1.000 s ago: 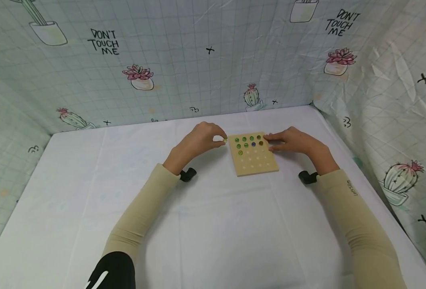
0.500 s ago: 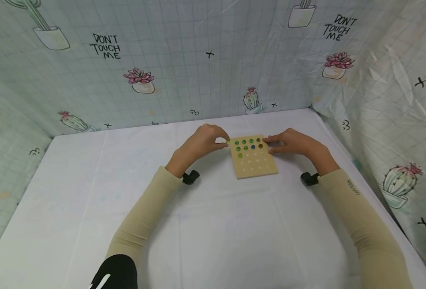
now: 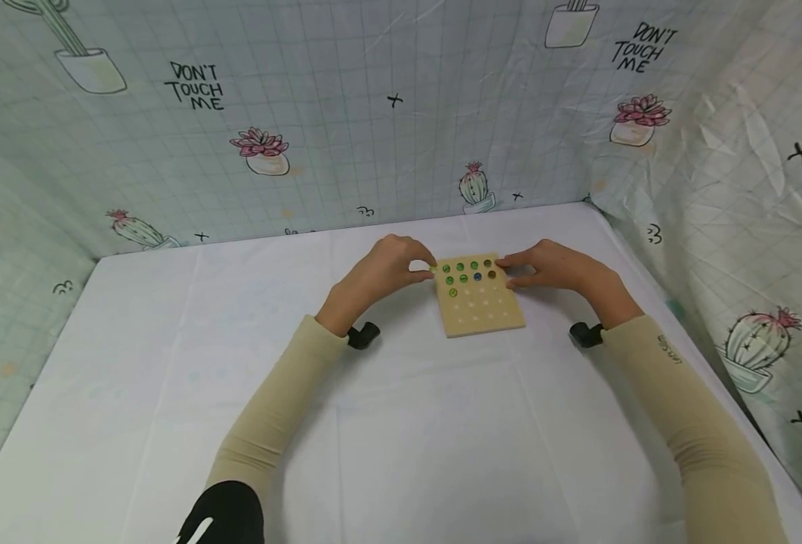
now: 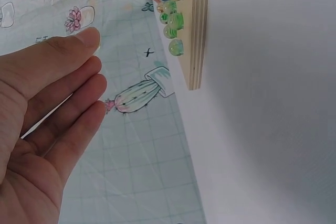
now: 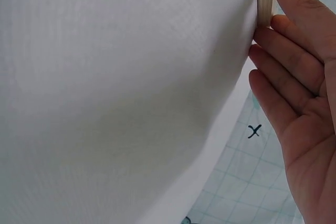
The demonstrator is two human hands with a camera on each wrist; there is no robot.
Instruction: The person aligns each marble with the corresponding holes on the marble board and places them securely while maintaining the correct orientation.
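Observation:
A square wooden board [image 3: 480,306] with rows of small hollows lies on the table. Glass marbles [image 4: 176,20], mostly green, fill the hollows toward its far side, with a blue marble [image 3: 478,276] among them. At the board's far left corner, my left hand [image 3: 393,264] pinches a marble between thumb and fingers. That marble is almost wholly hidden by the fingertips; only a pale sliver shows in the left wrist view. My right hand [image 3: 549,264] rests its fingertips against the board's right edge, fingers fairly straight. The right wrist view shows those fingers along the wooden side [image 5: 265,3].
A white cloth covers the table [image 3: 401,438]. Behind it and on both sides hangs a curtain [image 3: 347,136] printed with cacti and lettering. Black wrist cameras [image 3: 363,335] sit below both hands. Several hollows in the board's near rows hold no marble.
My left hand has moved slightly right with its marble, from just left of the board to its far left corner. The right hand stays at the board's edge.

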